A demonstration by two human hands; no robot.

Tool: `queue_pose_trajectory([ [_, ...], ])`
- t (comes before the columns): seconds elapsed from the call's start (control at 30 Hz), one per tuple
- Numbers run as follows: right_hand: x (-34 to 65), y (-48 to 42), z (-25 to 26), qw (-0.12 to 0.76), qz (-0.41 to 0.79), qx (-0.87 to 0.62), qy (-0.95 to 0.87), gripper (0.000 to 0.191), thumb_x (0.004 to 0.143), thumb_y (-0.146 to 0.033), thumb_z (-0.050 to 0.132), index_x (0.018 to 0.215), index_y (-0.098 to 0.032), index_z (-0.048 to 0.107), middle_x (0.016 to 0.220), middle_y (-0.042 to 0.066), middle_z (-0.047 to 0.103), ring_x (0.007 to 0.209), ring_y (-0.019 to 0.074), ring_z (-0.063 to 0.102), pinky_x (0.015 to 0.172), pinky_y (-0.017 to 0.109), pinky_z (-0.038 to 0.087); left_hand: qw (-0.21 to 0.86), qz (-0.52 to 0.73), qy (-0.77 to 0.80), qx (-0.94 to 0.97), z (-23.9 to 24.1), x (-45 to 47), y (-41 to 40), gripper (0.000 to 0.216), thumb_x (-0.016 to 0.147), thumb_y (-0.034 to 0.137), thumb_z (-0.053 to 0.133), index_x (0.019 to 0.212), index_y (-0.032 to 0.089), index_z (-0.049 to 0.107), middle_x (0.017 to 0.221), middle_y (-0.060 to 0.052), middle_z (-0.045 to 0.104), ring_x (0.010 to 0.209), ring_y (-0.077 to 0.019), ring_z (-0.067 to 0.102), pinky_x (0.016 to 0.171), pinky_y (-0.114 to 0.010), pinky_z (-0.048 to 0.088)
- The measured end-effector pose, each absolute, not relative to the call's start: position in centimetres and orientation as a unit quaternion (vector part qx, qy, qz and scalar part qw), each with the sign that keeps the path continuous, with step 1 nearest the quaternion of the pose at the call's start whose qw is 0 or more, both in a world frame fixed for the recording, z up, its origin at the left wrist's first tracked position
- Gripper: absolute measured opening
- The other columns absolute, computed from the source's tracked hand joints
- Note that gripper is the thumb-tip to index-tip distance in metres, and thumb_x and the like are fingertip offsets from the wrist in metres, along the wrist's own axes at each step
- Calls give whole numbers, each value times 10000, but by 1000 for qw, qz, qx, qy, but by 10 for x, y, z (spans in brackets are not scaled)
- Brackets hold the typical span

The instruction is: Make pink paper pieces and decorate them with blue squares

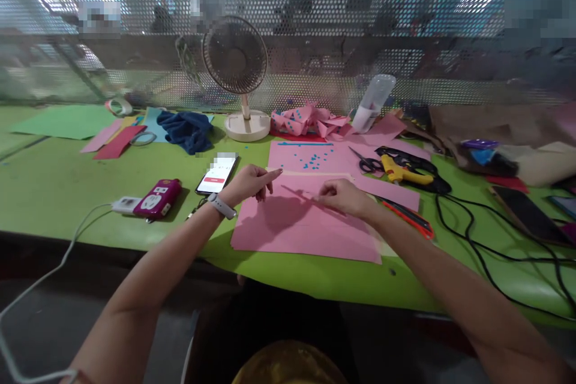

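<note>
A large pink paper sheet (pixel 297 225) lies on the green table (pixel 67 192) in front of me. My left hand (pixel 249 183) rests at the sheet's upper left edge, index finger stretched out along a pale strip at its top. My right hand (pixel 344 197) sits on the sheet's upper right part, fingers pinched on a thin pink strip or stick that slants left across the paper; what it is I cannot make out. A second pink sheet (pixel 310 157) with small blue dots lies just beyond.
A phone (pixel 217 173) and a pink power bank (pixel 157 198) lie left of the sheet. Scissors (pixel 366 162), a yellow glue gun (pixel 402 173), an orange cutter (pixel 411 219) and black cables (pixel 472 240) lie to the right. A fan (pixel 236 60), pink scraps (pixel 306 120) and a blue cloth (pixel 186 129) stand farther back.
</note>
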State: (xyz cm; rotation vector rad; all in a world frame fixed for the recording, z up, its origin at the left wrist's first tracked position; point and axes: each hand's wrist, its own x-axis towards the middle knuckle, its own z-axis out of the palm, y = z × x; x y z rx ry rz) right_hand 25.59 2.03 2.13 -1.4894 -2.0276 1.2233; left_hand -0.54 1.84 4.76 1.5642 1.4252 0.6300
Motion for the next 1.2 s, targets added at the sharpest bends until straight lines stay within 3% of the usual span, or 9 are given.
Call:
queue_pose_trajectory([
  [0.07,250,17,21,250,448,-520,-683,367,746,-542,676,740,-195,557,539,-57,496,437,84,379,439,236,289,485,250,560,624,45,7,17,651,815,732,539,617,121,645,474,-55,614,429,-117,574,462,-224,434],
  [0.17,240,7,18,309,434,-509,-676,391,757,-572,671,750,-197,561,575,-43,528,470,93,420,451,238,324,602,298,474,570,30,26,20,556,750,675,675,852,127,683,848,-91,747,758,-149,698,692,-255,546],
  [0.3,246,-1,25,325,369,-475,-730,329,878,-510,568,848,-189,634,685,20,646,577,146,570,544,270,461,692,345,423,473,11,36,28,479,642,526,844,772,102,664,752,-50,698,700,-111,656,740,-261,559],
  [0.4,265,0,41,368,173,-402,-820,260,920,-341,530,1085,-190,662,1045,98,710,949,210,662,843,347,535,726,329,392,460,9,32,31,430,653,448,864,662,110,599,586,11,595,569,-78,588,649,-241,541],
  [0.5,274,1,48,297,-5,-283,-912,421,880,-199,563,1300,-224,593,1416,105,556,1376,268,438,1118,479,378,749,295,356,474,9,27,30,400,656,410,872,716,111,612,573,36,563,531,-70,559,628,-243,524],
  [0.57,271,0,43,243,-80,-212,-943,460,883,-151,568,1337,-226,573,1498,98,479,1453,271,325,1160,516,318,757,278,333,488,6,26,28,408,668,415,863,846,110,659,662,11,617,580,-83,587,625,-235,506],
  [0.77,257,-9,27,245,-155,-120,-949,288,940,-103,524,1183,-153,670,1370,121,606,1312,226,530,1090,430,449,764,285,304,493,-7,28,24,392,675,416,854,825,105,669,698,-9,635,604,-79,561,617,-215,444],
  [0.9,253,-16,32,241,-183,-121,-945,307,948,-76,501,1207,-125,657,1348,124,622,1274,229,566,1057,440,487,769,313,324,454,-5,31,21,445,620,455,878,690,121,591,570,41,550,521,-59,505,576,-208,422],
  [1.2,246,-19,20,263,-142,-97,-949,322,925,-12,468,1165,-84,670,1199,146,708,1146,226,659,965,411,552,784,335,332,404,5,40,10,413,651,406,874,720,110,594,597,36,564,536,-52,513,563,-196,412],
])
